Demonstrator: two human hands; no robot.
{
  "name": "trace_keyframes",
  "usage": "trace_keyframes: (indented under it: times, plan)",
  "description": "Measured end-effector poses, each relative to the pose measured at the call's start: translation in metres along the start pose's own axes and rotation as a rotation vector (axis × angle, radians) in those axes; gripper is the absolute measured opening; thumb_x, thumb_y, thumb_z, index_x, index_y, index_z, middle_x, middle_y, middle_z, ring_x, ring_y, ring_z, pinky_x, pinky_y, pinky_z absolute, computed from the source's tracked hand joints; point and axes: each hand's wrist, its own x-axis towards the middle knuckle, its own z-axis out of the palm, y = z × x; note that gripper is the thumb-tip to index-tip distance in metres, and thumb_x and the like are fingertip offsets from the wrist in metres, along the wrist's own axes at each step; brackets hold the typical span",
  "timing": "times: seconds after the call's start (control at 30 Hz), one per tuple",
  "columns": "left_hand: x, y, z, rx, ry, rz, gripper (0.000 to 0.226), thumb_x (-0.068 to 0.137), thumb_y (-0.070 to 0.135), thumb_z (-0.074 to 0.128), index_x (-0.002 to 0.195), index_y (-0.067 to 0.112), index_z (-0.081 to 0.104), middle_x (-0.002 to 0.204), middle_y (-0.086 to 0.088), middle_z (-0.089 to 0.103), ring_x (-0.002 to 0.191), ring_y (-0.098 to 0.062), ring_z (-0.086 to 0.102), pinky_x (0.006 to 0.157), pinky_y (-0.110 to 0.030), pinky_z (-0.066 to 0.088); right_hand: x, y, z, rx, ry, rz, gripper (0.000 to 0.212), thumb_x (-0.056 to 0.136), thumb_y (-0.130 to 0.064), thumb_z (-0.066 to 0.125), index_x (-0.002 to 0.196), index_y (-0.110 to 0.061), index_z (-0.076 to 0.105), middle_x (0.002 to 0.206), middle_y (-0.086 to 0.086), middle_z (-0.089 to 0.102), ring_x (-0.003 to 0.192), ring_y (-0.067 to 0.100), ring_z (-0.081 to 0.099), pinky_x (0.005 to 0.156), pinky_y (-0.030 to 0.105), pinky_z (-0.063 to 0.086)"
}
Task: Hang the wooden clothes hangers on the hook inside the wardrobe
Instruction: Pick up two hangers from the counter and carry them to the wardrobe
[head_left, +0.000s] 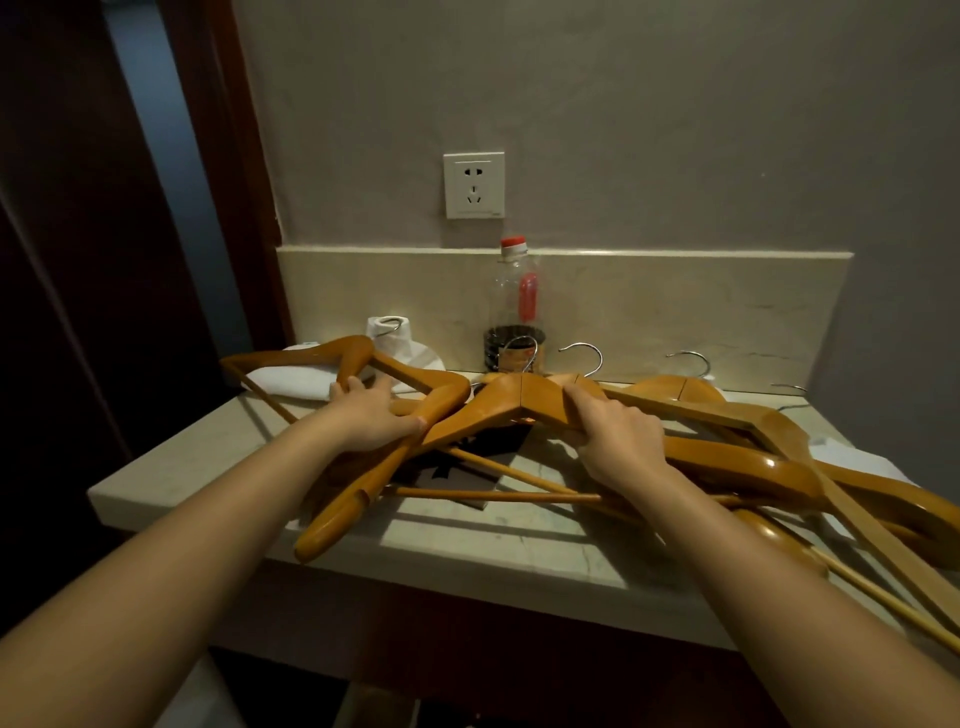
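Several wooden clothes hangers with metal hooks lie in an overlapping pile on a pale stone counter (467, 540). My left hand (371, 415) grips the arm of the leftmost hanger (358, 358), whose hook rests by a toilet roll. My right hand (621, 434) closes over the right arm of the middle hanger (488, 410), near its centre. More hangers (753, 457) stretch off to the right under my right forearm. No wardrobe hook is in view.
A clear bottle with a red cap (516, 306) stands against the backsplash behind the pile. A toilet roll (389, 332) and a folded white towel (291, 379) sit at back left. A wall socket (474, 185) is above. A dark wooden door frame (218, 156) borders the left.
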Motion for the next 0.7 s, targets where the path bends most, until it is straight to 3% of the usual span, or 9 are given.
trace_keyframes:
  times: [0.17,0.4,0.5,0.6,0.7]
  plan:
    - [0.007,-0.002,0.004,-0.055,-0.004,0.02,0.089,0.081,0.065,0.048,0.149,0.024,0.008,0.158,-0.016,-0.001,0.144,-0.04,0.0,0.114,-0.058,0.02,0.002,-0.001,-0.007,-0.005,-0.015,0.042,0.049,0.09,-0.037,0.054,0.135,-0.027,0.036,0.108,0.002,0.065,0.094,0.023,0.064,0.07,0.032,0.05]
    - [0.02,0.006,0.013,-0.06,0.088,0.076,0.082,0.081,0.068,0.043,0.143,0.017,0.032,0.156,-0.014,0.018,0.144,-0.038,0.006,0.115,-0.058,0.016,0.003,0.013,-0.02,-0.093,0.031,0.083,0.045,0.089,-0.05,0.049,0.128,-0.029,0.043,0.102,0.002,0.065,0.091,0.023,0.062,0.065,0.031,0.046]
    - [0.018,0.012,0.015,-0.086,0.1,0.075,0.077,0.083,0.064,0.046,0.143,0.017,0.033,0.156,-0.012,0.018,0.144,-0.039,0.003,0.114,-0.057,0.014,0.003,0.016,-0.014,-0.067,0.036,0.111,0.047,0.089,-0.049,0.049,0.13,-0.027,0.044,0.105,0.002,0.065,0.091,0.023,0.062,0.063,0.03,0.046]
    - [0.019,0.012,0.016,-0.133,0.123,0.063,0.069,0.088,0.056,0.042,0.144,0.016,0.03,0.157,-0.011,0.016,0.145,-0.039,0.001,0.114,-0.057,0.013,0.005,0.013,-0.004,-0.066,0.062,0.113,0.047,0.09,-0.046,0.05,0.131,-0.024,0.045,0.114,0.005,0.061,0.106,0.025,0.056,0.076,0.035,0.051]
    - [0.02,0.009,0.019,-0.208,0.161,0.053,0.055,0.094,0.042,0.039,0.143,0.016,0.032,0.156,-0.011,0.018,0.144,-0.038,0.005,0.115,-0.057,0.016,0.009,0.009,0.003,-0.054,0.065,0.093,0.05,0.09,-0.04,0.052,0.135,-0.02,0.043,0.127,0.009,0.049,0.118,0.027,0.047,0.093,0.038,0.047]
